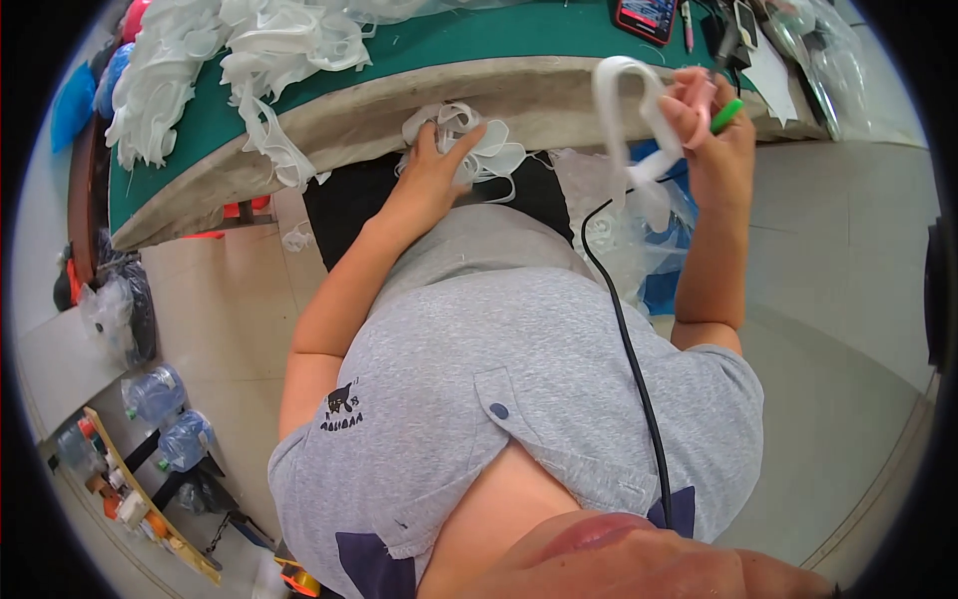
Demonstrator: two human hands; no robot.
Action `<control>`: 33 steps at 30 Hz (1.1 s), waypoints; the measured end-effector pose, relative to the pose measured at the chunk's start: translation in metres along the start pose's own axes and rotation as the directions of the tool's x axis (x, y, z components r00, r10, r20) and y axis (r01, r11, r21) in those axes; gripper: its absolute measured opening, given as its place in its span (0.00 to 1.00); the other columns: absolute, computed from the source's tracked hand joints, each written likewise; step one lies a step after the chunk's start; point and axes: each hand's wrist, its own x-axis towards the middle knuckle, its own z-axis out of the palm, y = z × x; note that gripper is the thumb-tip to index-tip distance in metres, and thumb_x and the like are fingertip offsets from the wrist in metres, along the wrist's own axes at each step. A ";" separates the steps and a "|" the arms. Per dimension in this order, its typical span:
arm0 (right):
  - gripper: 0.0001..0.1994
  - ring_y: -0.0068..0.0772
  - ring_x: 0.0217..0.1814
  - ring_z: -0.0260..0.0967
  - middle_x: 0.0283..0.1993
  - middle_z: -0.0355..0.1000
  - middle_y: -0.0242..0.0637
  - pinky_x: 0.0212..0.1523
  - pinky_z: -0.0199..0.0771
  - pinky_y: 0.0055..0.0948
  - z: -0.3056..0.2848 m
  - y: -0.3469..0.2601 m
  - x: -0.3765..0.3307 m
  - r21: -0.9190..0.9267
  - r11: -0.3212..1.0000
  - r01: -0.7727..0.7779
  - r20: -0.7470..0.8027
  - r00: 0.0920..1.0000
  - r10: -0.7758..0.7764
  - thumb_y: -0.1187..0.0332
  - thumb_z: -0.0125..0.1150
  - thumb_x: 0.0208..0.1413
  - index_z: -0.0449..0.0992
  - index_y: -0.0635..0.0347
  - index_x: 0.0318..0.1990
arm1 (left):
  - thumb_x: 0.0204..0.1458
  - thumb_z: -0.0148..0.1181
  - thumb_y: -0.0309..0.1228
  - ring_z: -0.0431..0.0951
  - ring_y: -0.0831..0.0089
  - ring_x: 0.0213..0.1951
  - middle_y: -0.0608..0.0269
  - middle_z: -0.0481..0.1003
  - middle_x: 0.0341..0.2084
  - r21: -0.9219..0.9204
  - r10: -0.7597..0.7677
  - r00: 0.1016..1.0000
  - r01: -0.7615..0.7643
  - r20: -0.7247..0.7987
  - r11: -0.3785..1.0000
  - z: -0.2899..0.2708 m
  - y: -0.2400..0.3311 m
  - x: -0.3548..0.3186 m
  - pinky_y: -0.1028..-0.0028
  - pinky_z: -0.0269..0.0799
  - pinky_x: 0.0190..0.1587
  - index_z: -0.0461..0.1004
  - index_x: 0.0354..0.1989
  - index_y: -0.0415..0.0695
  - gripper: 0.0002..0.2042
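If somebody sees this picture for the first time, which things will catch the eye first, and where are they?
The eye goes first to the right hand, raised at the upper right, holding a looped white strip and a green tool. Next comes the left hand, pressed on a bundle of white strips at the edge of the green-topped table. A large heap of white strips lies on the table at upper left.

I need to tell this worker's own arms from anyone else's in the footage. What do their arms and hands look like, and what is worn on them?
Both forearms are bare, with no gloves, watch or rings visible on the left hand or the right hand. The short sleeves of a grey T-shirt end above the elbows; it has a small dark print, a buttoned chest pocket and dark blue patches lower down. A black cable runs over it.
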 end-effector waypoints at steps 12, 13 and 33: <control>0.19 0.10 0.26 0.60 0.34 0.67 0.26 0.20 0.51 0.12 0.109 0.023 0.017 0.342 0.920 -0.191 0.236 0.965 0.113 0.68 0.69 0.45 0.71 0.60 0.46 | 0.48 0.59 0.20 0.72 0.72 0.44 0.61 0.72 0.44 -0.934 -0.123 0.992 0.031 -0.014 0.356 -0.031 0.018 0.006 0.72 0.69 0.49 0.66 0.56 0.47 0.24; 0.19 0.09 0.25 0.59 0.33 0.67 0.25 0.19 0.50 0.12 0.113 0.023 0.017 0.372 0.893 -0.255 0.297 0.944 0.145 0.69 0.68 0.46 0.71 0.60 0.45 | 0.47 0.59 0.20 0.72 0.73 0.45 0.62 0.72 0.43 -0.862 -0.095 0.988 -0.056 -0.120 0.503 -0.026 0.015 0.005 0.72 0.68 0.50 0.66 0.58 0.48 0.26; 0.17 0.20 0.41 0.66 0.40 0.67 0.31 0.41 0.66 0.17 -0.030 -0.001 0.001 0.075 0.996 0.041 -0.127 0.991 -0.032 0.70 0.64 0.50 0.69 0.65 0.46 | 0.39 0.65 0.57 0.61 0.41 0.59 0.28 0.57 0.56 -0.162 -0.227 0.962 0.251 0.150 0.954 0.024 -0.053 -0.005 0.61 0.57 0.61 0.56 0.55 0.23 0.48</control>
